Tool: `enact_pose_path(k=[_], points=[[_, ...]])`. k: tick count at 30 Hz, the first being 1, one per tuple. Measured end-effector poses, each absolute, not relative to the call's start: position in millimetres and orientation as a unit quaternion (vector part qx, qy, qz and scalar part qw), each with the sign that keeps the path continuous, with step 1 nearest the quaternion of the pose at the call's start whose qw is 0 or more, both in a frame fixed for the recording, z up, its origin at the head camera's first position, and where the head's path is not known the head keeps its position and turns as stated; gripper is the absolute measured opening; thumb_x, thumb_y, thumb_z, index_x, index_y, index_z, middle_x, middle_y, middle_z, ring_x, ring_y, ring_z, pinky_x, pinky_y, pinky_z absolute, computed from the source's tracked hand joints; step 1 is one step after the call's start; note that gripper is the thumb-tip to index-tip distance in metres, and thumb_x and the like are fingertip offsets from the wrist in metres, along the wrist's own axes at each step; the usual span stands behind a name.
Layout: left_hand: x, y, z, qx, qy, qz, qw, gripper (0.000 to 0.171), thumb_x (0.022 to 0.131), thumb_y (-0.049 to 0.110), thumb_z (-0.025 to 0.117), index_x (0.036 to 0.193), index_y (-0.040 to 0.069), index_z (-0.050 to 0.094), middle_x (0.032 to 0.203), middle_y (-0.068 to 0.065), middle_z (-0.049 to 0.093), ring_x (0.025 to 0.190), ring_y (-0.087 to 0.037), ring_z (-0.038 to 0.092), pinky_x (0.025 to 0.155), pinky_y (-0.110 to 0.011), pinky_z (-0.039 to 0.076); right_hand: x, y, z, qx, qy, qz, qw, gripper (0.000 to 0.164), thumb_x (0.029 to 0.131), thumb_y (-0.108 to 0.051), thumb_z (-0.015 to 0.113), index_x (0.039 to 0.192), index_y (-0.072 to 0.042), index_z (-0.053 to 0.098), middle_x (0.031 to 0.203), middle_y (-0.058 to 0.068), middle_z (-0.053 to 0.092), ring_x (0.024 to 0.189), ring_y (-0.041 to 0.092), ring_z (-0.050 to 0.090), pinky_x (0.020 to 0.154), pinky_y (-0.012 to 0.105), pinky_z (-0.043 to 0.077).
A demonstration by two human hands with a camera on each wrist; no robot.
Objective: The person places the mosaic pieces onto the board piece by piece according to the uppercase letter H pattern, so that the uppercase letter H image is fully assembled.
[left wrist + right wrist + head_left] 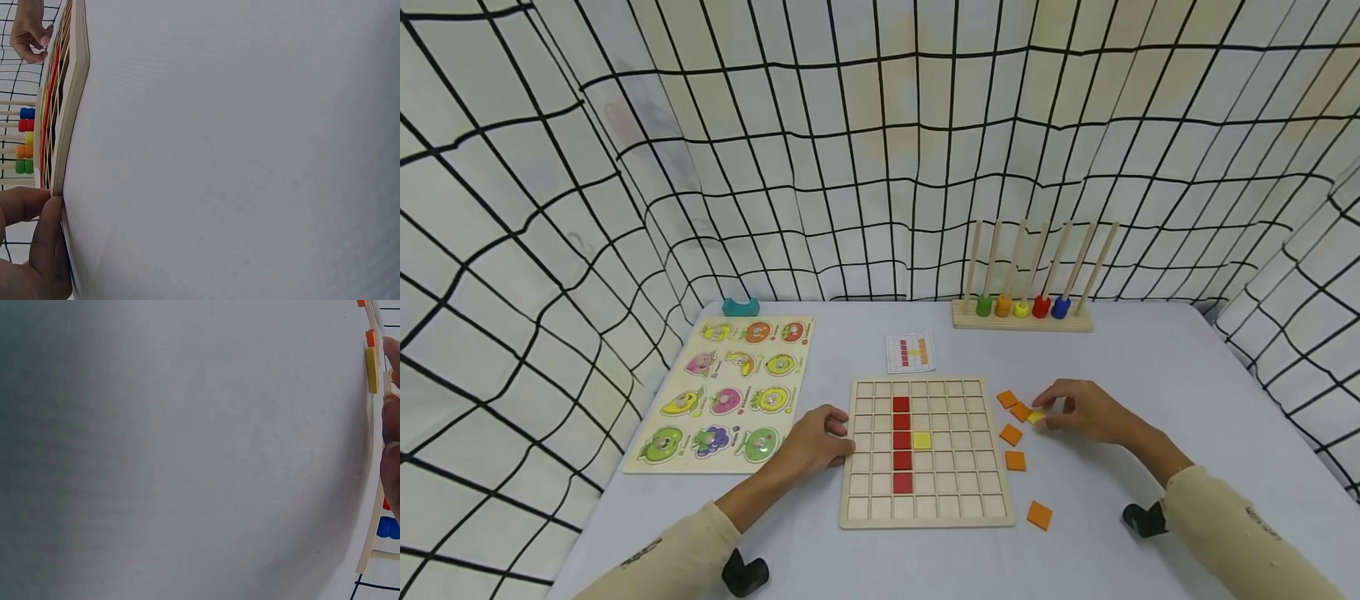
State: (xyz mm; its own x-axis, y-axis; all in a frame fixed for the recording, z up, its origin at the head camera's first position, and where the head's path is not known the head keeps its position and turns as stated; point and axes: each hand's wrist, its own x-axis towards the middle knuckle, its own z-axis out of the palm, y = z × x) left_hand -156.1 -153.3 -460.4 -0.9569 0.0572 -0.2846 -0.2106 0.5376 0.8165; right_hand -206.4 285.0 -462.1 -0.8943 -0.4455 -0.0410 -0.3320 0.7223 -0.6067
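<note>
A wooden grid board (pixel 868 518) lies flat on the table, with a column of red tiles (pixel 902 439) and one yellow tile (pixel 922 440) in its cells. At its left edge my left hand (pixel 815 440) grips the rim between thumb and curled finger; the left wrist view shows the fingertips on the board's edge (pixel 74 112). My right hand (pixel 1086 410) hovers over a loose yellow tile (pixel 372 370) right of the board. Thumb and forefinger stand apart around it, a slim gap showing in the right wrist view. Several orange tiles (pixel 1015 461) lie nearby.
A small pattern card (pixel 910 352) lies behind the board. A fruit puzzle board (pixel 747 431) is at left, beside a teal object (pixel 741 307). At the back right stands a peg rack (pixel 1022 323) with coloured beads. Black netting (pixel 880 129) encloses the table.
</note>
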Motion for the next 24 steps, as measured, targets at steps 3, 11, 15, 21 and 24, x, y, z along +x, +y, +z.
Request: enact_pose_path(k=[3,11,15,21,24], points=[[-155.6,-153.2,-459.4,-0.043,0.866,0.479,0.141,0.042,0.082,0.005,0.073,0.121,-0.001,0.059,0.103,-0.011,0.06,0.082,-0.018,0.064,0.069,-0.029,0.062,-208.1,286.9,-466.4,-0.209,0.929,-0.294,0.088,0.032,0.083,-0.029,0.082,0.11,-0.015,0.075,0.099,-0.005,0.069,0.077,0.011,0.051,0.064,0.02,0.048],[-154.5,-152.9,-459.4,-0.042,0.865,0.479,0.142,0.041,0.083,0.005,0.074,0.121,-0.001,0.059,0.102,-0.011,0.059,0.082,-0.018,0.063,0.069,-0.028,0.061,-210.1,287.5,-471.8,-0.199,0.934,-0.281,0.092,0.035,0.08,-0.035,0.083,0.109,-0.016,0.075,0.098,-0.007,0.069,0.078,0.012,0.052,0.064,0.021,0.049],[-154.3,-152.8,-458.9,-0.042,0.865,0.479,0.142,0.041,0.083,0.005,0.073,0.121,-0.001,0.059,0.102,-0.011,0.059,0.082,-0.018,0.063,0.069,-0.029,0.061,-209.5,287.2,-470.7,-0.195,0.935,-0.279,0.101,0.035,0.081,-0.034,0.083,0.109,-0.016,0.075,0.099,-0.006,0.068,0.078,0.013,0.052,0.063,0.021,0.049],[-154.7,-153.1,-458.3,-0.045,0.865,0.479,0.141,0.041,0.083,0.004,0.073,0.12,-0.001,0.059,0.102,-0.011,0.059,0.082,-0.018,0.063,0.068,-0.029,0.062,-210.3,284.5,-470.2,-0.188,0.935,-0.278,0.111,0.033,0.082,-0.031,0.082,0.11,-0.016,0.074,0.1,-0.005,0.067,0.08,0.014,0.053,0.066,0.021,0.05],[-155.6,-153.0,-458.6,-0.046,0.865,0.48,0.141,0.041,0.082,0.004,0.074,0.12,-0.001,0.059,0.102,-0.011,0.06,0.082,-0.018,0.063,0.069,-0.029,0.062,-210.5,282.9,-469.7,-0.186,0.934,-0.282,0.119,0.031,0.082,-0.029,0.082,0.109,-0.016,0.072,0.1,-0.003,0.066,0.082,0.015,0.053,0.066,0.021,0.05]])
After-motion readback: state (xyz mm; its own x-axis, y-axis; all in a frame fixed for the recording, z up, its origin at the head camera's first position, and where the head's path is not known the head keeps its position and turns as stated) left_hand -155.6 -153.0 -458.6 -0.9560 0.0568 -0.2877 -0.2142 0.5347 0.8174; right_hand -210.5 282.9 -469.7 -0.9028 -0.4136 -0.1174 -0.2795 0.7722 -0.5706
